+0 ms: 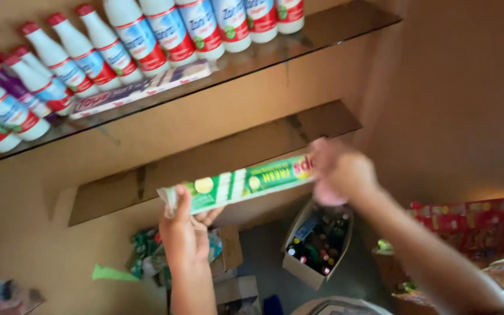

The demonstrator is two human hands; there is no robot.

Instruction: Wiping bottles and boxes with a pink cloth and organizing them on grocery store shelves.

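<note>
Head view: blurred right hand

Both hands, left and right, are bare, with forearms uncovered: no sleeves, gloves or jewellery visible.

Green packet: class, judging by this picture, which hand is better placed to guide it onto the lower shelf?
Probably the right hand: it grips the green packet nearest the lower shelf; the left hand is farther away.

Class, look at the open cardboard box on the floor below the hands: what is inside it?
The cardboard box holds small bottles with coloured caps, standing close together. What lies beneath them, and the corner under the right hand, cannot be seen.
</note>
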